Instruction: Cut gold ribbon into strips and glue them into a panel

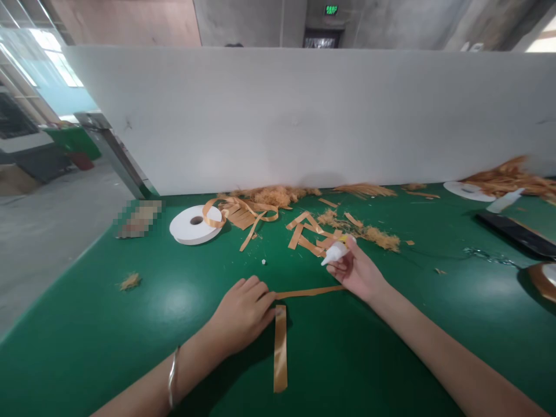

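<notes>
My right hand (358, 272) is closed around a small white glue bottle (336, 252) with a yellow band, its nozzle tilted down to the left above the table. Below it, a narrow golden-brown ribbon strip (310, 292) runs across the green tabletop toward my left hand (245, 315). The left fingers are bent and close together at that strip's left end, low over the table. A wider satin ribbon piece (280, 353) lies lengthwise toward me, its far end by my left thumb, with a small shiny spot there.
Behind lie a white ribbon roll (195, 226), cut ribbon pieces (299, 234) and frayed fibres (273, 196). At right are a black phone-like object (516, 234), another glue bottle (506, 200) and a ribbon spool (542, 278). A white partition (295, 121) borders the far edge.
</notes>
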Motion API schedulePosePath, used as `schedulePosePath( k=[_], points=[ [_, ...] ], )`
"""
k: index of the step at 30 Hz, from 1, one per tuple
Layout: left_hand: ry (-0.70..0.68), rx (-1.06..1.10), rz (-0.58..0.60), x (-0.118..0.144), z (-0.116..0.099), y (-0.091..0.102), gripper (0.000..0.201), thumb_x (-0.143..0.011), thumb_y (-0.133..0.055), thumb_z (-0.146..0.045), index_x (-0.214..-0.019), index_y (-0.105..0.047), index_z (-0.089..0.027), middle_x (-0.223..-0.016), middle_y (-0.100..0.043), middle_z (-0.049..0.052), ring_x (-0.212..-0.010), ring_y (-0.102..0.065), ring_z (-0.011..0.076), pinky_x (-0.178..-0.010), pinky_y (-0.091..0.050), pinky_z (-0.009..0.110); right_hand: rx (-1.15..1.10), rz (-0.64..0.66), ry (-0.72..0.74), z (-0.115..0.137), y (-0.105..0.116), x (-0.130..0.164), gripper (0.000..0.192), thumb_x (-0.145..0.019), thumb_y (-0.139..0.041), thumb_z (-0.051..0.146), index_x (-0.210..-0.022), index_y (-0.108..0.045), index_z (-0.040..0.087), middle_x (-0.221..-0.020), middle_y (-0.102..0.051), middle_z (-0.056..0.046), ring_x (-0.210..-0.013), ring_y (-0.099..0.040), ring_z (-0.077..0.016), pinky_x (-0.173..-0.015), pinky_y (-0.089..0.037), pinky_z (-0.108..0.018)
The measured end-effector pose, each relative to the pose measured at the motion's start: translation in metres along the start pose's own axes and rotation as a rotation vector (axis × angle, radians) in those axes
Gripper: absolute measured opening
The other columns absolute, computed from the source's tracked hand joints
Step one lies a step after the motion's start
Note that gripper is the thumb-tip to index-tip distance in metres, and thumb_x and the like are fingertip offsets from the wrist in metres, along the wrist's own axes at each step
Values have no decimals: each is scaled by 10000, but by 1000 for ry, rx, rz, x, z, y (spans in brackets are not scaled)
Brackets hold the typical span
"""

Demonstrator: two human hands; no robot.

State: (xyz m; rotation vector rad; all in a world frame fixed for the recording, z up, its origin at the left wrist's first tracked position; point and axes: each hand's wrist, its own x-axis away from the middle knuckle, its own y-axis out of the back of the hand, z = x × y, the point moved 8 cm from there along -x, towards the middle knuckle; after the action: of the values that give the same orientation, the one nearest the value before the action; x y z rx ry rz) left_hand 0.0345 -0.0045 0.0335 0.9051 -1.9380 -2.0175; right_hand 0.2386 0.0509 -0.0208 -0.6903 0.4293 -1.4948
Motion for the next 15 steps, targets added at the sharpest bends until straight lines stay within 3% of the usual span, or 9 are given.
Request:
schedulePosePath(
  k=[6,11,15],
  points=[
    [60,-106,143,16,-8,-11,397,-901,-439,-402,-1171,-547,-132,-885,-588,87,-799,-506,225,-681,-398,359,259,-62,168,7,-18,5,314,-633,-769,424,-718,-591,179,-541,-438,52,-456,-309,-52,-409,-312,-199],
    [89,-137,141,24,-2,-12,427,-915,-388,-443,-1150,-562,-132,-873,-577,90,-816,-498,223,-691,-377,358,422,7,103,-15,-48,1,314,-606,-793,348,-692,-544,178,-565,-451,52,-461,-328,-54,-417,-259,-210],
    [83,-129,136,27,-2,-14,419,-914,-381,-453,-1095,-582,-132,-843,-561,87,-788,-490,218,-665,-370,354,516,29,62,-37,-56,-1,307,-637,-769,362,-694,-524,187,-591,-450,48,-498,-371,-70,-449,-272,-216]
  ],
)
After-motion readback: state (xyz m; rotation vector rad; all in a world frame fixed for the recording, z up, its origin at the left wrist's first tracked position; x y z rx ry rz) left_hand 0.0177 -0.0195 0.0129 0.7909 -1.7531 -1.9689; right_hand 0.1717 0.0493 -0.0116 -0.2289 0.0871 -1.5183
